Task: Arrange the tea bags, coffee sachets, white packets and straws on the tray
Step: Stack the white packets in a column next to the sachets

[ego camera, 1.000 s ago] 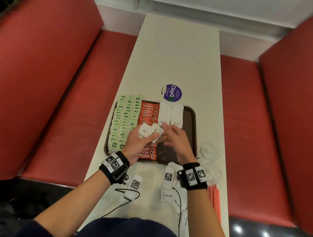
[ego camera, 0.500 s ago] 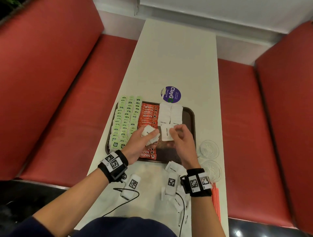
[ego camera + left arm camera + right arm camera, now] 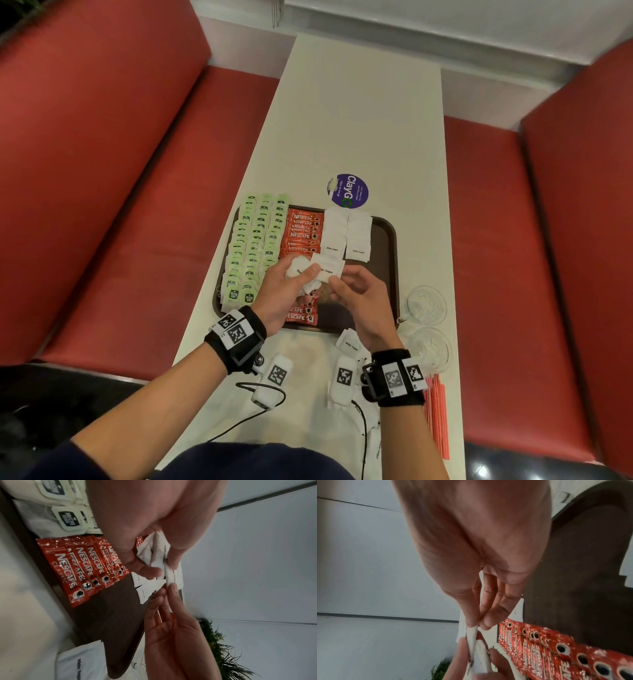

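Left hand (image 3: 286, 294) grips a bunch of white paper sugar packets (image 3: 301, 274) over the dark brown plastic tray (image 3: 388, 240); right hand (image 3: 359, 298) pinches one packet's edge out of that bunch. Green tea bags (image 3: 253, 246), red Nescafe coffee sachets (image 3: 303, 231) and two white packet columns lie on tray; orange straws (image 3: 435, 414) on table (image 3: 359, 120), right of tray

1 tray (image 3: 388, 240), 2 glasses (image 3: 426, 305), 2 hands (image 3: 284, 291), approx 3 cols tea bags (image 3: 253, 246), 1 sticker (image 3: 349, 191), straws (image 3: 435, 414) uncountable
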Demonstrator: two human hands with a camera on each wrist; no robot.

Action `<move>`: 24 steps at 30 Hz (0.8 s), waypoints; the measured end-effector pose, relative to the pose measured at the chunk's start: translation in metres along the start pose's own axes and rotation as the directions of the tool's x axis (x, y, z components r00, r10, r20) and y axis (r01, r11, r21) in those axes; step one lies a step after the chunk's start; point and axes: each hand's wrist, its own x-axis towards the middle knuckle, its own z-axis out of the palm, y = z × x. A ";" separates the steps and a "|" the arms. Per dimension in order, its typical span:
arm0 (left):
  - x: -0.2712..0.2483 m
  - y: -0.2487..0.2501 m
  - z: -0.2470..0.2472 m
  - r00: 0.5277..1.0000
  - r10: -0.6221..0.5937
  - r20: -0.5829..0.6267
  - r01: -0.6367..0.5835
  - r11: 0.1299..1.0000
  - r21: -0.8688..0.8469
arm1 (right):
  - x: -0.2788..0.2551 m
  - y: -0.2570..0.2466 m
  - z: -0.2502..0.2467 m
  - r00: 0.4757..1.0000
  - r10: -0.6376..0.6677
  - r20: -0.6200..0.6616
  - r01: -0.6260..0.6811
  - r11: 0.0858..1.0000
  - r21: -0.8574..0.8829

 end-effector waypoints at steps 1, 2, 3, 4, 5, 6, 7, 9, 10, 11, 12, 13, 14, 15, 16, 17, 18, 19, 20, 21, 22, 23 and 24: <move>0.001 -0.001 0.000 1.000 -0.005 -0.005 0.005 1.000 0.001 | 0.002 0.002 -0.001 1.000 0.000 -0.009 0.001 1.000 0.006; 0.002 -0.002 0.001 1.000 -0.015 -0.011 0.015 1.000 0.001 | 0.007 0.004 -0.003 0.999 0.004 -0.034 -0.003 1.000 0.019; 0.003 -0.003 0.000 0.999 -0.032 -0.016 0.032 0.999 -0.002 | 0.013 0.005 -0.005 0.997 0.008 -0.075 -0.006 0.999 0.036; 0.004 -0.004 0.000 0.998 -0.057 -0.016 0.057 0.998 -0.010 | 0.020 0.005 -0.008 0.991 0.012 -0.131 -0.007 0.999 0.036; 0.005 -0.004 -0.001 0.996 -0.087 -0.012 0.086 0.996 -0.020 | 0.029 0.007 -0.011 0.980 0.014 -0.201 -0.013 1.000 0.004; 0.006 -0.005 -0.003 0.993 -0.114 -0.005 0.114 0.993 -0.032 | 0.038 0.009 -0.013 0.962 0.009 -0.271 -0.027 0.998 -0.062; 0.007 -0.006 -0.004 0.991 -0.134 0.000 0.134 0.990 -0.045 | 0.048 0.013 -0.016 0.942 -0.001 -0.336 -0.049 0.989 -0.138; 0.008 -0.009 -0.008 0.989 -0.148 0.009 0.148 0.987 -0.059 | 0.066 0.021 -0.017 0.907 -0.019 -0.420 -0.090 0.967 -0.240; 0.008 -0.010 -0.011 0.989 -0.145 0.013 0.146 0.987 -0.060 | 0.074 0.025 -0.015 0.899 -0.026 -0.437 -0.104 0.957 -0.270; 0.008 -0.010 -0.012 0.990 -0.141 0.016 0.142 0.988 -0.059 | 0.082 0.028 -0.013 0.894 -0.036 -0.446 -0.110 0.948 -0.299; 0.008 -0.010 -0.013 0.991 -0.136 0.016 0.137 0.989 -0.056 | 0.088 0.032 -0.010 0.893 -0.046 -0.449 -0.117 0.937 -0.329; 0.007 -0.010 -0.015 0.991 -0.130 0.012 0.131 0.990 -0.053 | 0.093 0.035 -0.007 0.892 -0.055 -0.448 -0.123 0.926 -0.358; 0.007 -0.009 -0.016 0.992 -0.124 0.008 0.124 0.991 -0.051 | 0.096 0.037 -0.004 0.893 -0.059 -0.446 -0.127 0.917 -0.377; 0.006 -0.008 -0.017 0.993 -0.117 0.004 0.117 0.992 -0.052 | 0.097 0.039 -0.001 0.894 -0.062 -0.443 -0.130 0.911 -0.391; 0.006 -0.008 -0.017 0.994 -0.110 -0.001 0.109 0.993 -0.053 | 0.098 0.041 0.001 0.895 -0.067 -0.441 -0.131 0.906 -0.402; 0.006 -0.007 -0.018 0.995 -0.101 -0.006 0.101 0.993 -0.055 | 0.099 0.043 0.002 0.894 -0.069 -0.443 -0.134 0.901 -0.412; 0.006 -0.006 -0.019 0.995 -0.095 -0.014 0.094 0.994 -0.055 | 0.099 0.043 0.004 0.893 -0.069 -0.445 -0.140 0.896 -0.421; 0.006 -0.006 -0.019 0.996 -0.090 -0.023 0.089 0.994 -0.055 | 0.099 0.044 0.006 0.890 -0.068 -0.450 -0.150 0.890 -0.431; 0.006 -0.006 -0.020 0.996 -0.089 -0.031 0.087 0.995 -0.054 | 0.099 0.044 0.007 0.889 -0.061 -0.455 -0.167 0.880 -0.444; 0.007 -0.005 -0.020 0.995 -0.088 -0.036 0.086 0.995 -0.051 | 0.099 0.044 0.008 0.888 -0.060 -0.456 -0.180 0.868 -0.464; 0.007 -0.005 -0.020 0.996 -0.086 -0.038 0.084 0.995 -0.047 | 0.099 0.043 0.008 0.890 -0.065 -0.452 -0.187 0.851 -0.491; 0.006 -0.005 -0.019 0.996 -0.083 -0.039 0.081 0.996 -0.042 | 0.099 0.042 0.009 0.893 -0.077 -0.443 -0.186 0.834 -0.519; 0.006 -0.005 -0.018 0.996 -0.080 -0.041 0.078 0.996 -0.038 | 0.099 0.041 0.009 0.897 -0.084 -0.434 -0.186 0.819 -0.542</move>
